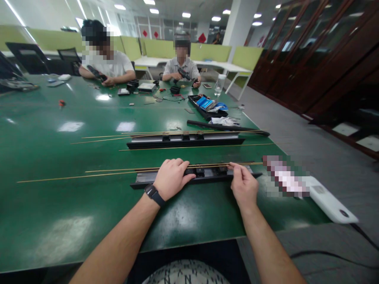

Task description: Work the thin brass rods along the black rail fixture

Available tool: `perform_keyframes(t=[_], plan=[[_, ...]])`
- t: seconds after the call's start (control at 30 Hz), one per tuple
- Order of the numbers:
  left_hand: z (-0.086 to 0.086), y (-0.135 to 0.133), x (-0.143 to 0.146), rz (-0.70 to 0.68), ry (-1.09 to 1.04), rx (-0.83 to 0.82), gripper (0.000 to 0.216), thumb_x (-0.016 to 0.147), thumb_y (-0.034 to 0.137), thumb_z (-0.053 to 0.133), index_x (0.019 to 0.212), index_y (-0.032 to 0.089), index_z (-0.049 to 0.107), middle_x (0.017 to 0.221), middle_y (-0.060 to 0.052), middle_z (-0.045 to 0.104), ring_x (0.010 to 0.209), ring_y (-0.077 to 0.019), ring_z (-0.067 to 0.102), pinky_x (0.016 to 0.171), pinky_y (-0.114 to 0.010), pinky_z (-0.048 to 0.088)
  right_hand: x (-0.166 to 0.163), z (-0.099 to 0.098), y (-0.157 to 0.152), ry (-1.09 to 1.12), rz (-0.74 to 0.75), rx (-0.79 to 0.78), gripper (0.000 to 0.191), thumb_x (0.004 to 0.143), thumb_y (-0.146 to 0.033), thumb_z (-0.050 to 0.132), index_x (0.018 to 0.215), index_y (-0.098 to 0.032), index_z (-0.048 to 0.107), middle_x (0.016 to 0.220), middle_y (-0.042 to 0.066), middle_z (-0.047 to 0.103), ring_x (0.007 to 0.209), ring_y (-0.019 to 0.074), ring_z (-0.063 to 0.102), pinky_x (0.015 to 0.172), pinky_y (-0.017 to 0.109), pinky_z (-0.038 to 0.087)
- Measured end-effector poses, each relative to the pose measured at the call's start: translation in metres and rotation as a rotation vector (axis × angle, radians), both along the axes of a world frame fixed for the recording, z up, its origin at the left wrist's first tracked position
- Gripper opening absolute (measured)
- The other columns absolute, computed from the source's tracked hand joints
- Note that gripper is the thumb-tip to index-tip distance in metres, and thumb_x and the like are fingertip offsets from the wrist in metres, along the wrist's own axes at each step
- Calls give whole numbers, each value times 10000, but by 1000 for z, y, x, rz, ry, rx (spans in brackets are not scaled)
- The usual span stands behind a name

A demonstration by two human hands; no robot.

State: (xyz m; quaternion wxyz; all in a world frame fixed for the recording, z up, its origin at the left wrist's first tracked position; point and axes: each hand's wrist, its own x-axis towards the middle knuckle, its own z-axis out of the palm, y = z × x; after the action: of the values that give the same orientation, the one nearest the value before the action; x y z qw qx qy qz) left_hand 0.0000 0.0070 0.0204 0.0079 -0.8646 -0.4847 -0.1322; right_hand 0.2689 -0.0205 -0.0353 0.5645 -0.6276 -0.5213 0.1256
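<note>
A long black rail (207, 176) with small black blocks in its channel lies across the green table (74, 205) just in front of me. Thin brass rods (89, 173) run along it and stick out far to the left. My left hand (171, 178), with a dark watch on the wrist, rests curled on top of the rail near its left end. My right hand (243, 183) pinches a brass rod at the rail's right part, fingers closed on it.
A second black rail (186, 140) with brass rods lies farther back, and a long black strip (227, 127) beyond it. A white power strip (328, 201) sits at the right table edge. A black tray (207, 106) of parts, a bottle (219, 85) and two seated people are at the far end.
</note>
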Motion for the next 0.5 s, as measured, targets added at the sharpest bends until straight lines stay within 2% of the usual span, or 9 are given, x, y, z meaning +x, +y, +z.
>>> perform_keyframes(t=[0.13, 0.3, 0.5], plan=[[-2, 1, -1, -4, 2, 19, 410, 1009, 551, 550, 1174, 197, 677, 1054, -96, 707, 973, -265, 660, 850, -398, 455, 1, 1, 1, -9, -15, -11, 426, 1021, -511, 500, 1104, -205, 785, 1024, 88, 818, 945, 261, 784, 848, 378, 634], [-3, 2, -1, -22, 0, 30, 413, 1020, 546, 525, 1172, 196, 683, 1044, -100, 710, 960, -277, 664, 844, -411, 465, -3, 2, -1, -49, 48, 13, 381, 1026, -473, 528, 1098, -206, 789, 1065, 80, 816, 1021, 250, 775, 960, 379, 599], [-4, 2, -2, -24, -5, 36, 411, 1011, 540, 542, 1186, 198, 688, 1056, -111, 722, 965, -276, 670, 860, -418, 479, -2, 3, -1, 16, -16, -3, 387, 1035, -481, 510, 1108, -202, 768, 1016, 76, 819, 956, 251, 784, 920, 383, 615]])
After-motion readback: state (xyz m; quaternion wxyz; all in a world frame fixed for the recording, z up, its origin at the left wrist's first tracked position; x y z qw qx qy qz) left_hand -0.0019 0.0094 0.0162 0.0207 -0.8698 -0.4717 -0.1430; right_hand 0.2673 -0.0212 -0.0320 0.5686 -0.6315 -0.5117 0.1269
